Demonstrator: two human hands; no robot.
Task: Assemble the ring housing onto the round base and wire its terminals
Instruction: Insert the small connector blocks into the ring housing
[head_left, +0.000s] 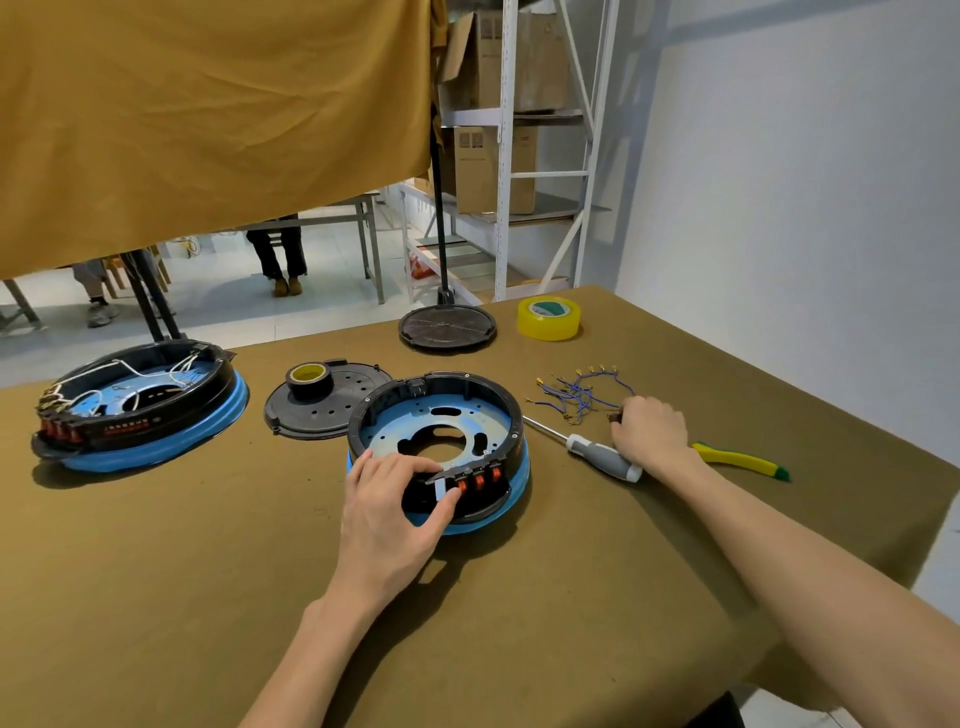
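Note:
A black ring housing (488, 389) sits on a round blue base (522, 480) in the middle of the table, with a silvery-blue plate (483, 423) inside it. Orange terminals (480, 480) line its near side. My left hand (395, 506) rests on the near rim of the housing, its thumb and forefinger pinching the leftmost terminal. To the right, my right hand (649, 428) reaches down onto a loose bunch of blue wires (579, 397) with gold lugs; its fingers are curled over a small dark piece at the bunch's edge.
A screwdriver (592, 449) lies under my right wrist, beside a yellow-green tool (743, 460). A wired second unit (137, 408) sits far left. A black lid with a tape roll (309, 382), another black disc (447, 327) and yellow tape (549, 318) lie behind.

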